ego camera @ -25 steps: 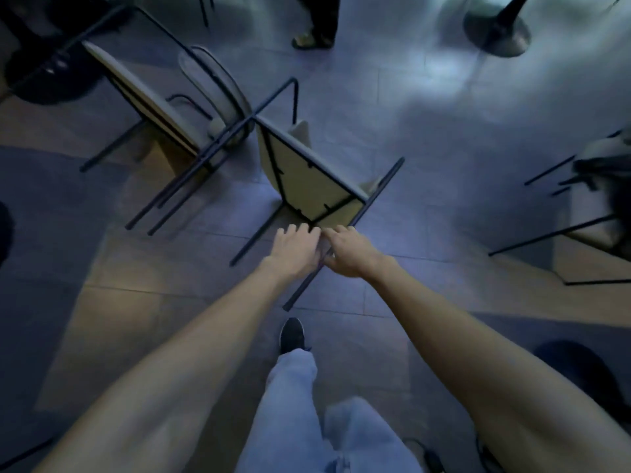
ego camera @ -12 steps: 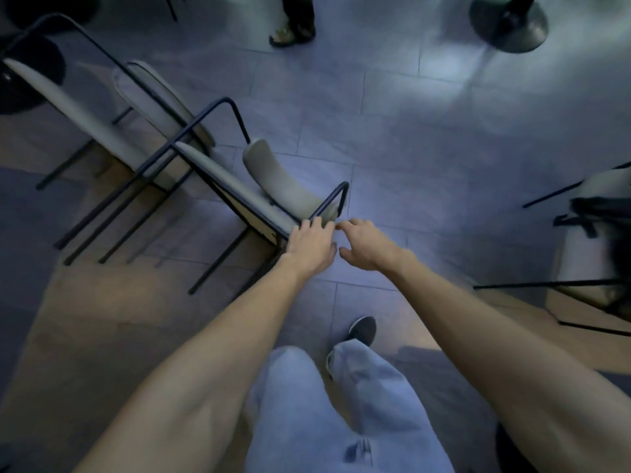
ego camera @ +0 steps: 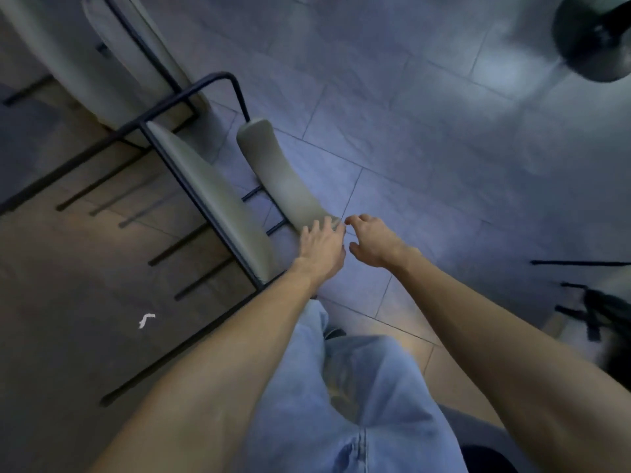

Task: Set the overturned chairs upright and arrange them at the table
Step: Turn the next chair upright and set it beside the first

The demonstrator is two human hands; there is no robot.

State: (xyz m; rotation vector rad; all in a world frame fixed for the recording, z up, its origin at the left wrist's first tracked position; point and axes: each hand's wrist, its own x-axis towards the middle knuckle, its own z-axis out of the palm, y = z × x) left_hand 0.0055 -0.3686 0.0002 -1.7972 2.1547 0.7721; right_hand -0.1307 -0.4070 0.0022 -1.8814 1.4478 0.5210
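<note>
Bends over a tilted chair (ego camera: 211,199) at mid-floor, not yet square on its legs. Lays the left hand (ego camera: 322,249), fingers straight, on the near end of the chair's backrest (ego camera: 283,179). Hovers the right hand (ego camera: 375,244) just right of that end, fingers loosely curled, thumb apart, gripping nothing.

Judged early in the job: one chair part-way up and none yet set at a table. Leaves a second chair (ego camera: 112,52) tipped just beyond the first, frames touching. Leaves a third chair (ego camera: 594,308) down, well to the first chair's right. Shows of the table only a round base (ego camera: 594,39), far beyond and to the right.

Against half a second ago: has moved the left hand from the seat corner onto the backrest, freed the right hand, and swung the seat edge-on. Against a second ago: no longer grasps a leg with the seat's underside showing.
</note>
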